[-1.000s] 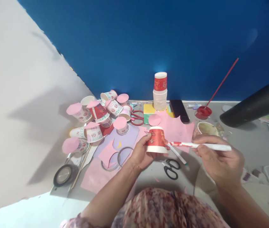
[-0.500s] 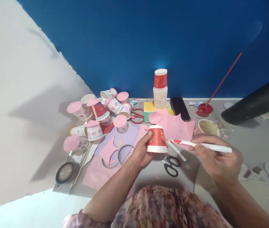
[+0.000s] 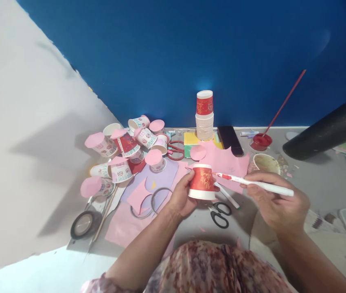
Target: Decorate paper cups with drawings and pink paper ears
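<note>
A red paper cup (image 3: 202,182) with gold print and a white band is in my left hand (image 3: 184,196), narrow end up. My fingers wrap round its left side and behind it. Between the fingers of my right hand (image 3: 278,203) is a white marker (image 3: 266,186), its front part smeared red. The marker's tip points left at the cup's upper right side; whether it touches is too small to tell. Below the cup lie black-handled scissors (image 3: 220,214) and another white marker (image 3: 229,197), partly hidden behind my left hand and the cup.
Several decorated paper cups (image 3: 121,170) with pink discs crowd the left. A cup stack (image 3: 204,122) stands at the back by a phone (image 3: 230,140). To the right are a red paint pot (image 3: 261,141), a stained cup (image 3: 265,163) and a dark cylinder (image 3: 325,130). Tape (image 3: 83,224) lies left.
The cup has turned in my left hand, so more gold lettering faces me. My right hand and the marker have shifted slightly left, and the tip sits higher on the cup.
</note>
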`<state>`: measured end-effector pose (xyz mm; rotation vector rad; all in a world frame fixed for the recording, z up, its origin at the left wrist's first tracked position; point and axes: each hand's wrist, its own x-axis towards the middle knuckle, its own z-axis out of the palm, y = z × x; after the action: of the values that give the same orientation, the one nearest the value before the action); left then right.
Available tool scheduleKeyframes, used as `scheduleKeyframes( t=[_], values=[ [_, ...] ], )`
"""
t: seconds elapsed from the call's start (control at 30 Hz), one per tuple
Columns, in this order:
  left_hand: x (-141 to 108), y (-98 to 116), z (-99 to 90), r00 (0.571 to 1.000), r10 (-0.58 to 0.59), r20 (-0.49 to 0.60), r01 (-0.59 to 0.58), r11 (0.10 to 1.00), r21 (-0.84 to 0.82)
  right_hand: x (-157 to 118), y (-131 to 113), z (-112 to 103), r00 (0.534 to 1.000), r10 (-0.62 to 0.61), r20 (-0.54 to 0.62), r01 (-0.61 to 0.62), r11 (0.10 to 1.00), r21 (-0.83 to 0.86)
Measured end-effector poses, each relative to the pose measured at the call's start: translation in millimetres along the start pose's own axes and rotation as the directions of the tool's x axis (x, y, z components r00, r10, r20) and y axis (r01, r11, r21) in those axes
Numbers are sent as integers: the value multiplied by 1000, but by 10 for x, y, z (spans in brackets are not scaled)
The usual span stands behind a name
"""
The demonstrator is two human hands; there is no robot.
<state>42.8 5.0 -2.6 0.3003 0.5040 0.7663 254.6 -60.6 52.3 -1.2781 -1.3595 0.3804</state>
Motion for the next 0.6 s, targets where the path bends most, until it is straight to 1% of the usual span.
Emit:
scheduleKeyframes(
  t=[0.13,0.33,0.4,0.47,0.53,0.6],
  values=[
    [4,-12,-22,1000,6,-24,-6,1000,-18,-12,4,-9,999,16,-29,-16,1000,-1],
    [5,14,-2,997,-30,-69,26,997,-68,0,-9,8,1000,20,19,-21,998,62],
    [4,38,22,997,-42,-61,36,995,-95,-17,3,-2,999,30,15,-30,998,46],
    [4,55,39,998,-47,-34,43,994,-105,-46,24,-22,998,65,6,-66,998,7],
    [7,56,43,999,-51,-12,50,994,-99,-73,46,-37,994,111,-5,-111,993,-40],
    [15,39,36,999,-43,-16,42,996,-77,-83,61,-37,993,119,-14,-119,991,-61]
  ],
)
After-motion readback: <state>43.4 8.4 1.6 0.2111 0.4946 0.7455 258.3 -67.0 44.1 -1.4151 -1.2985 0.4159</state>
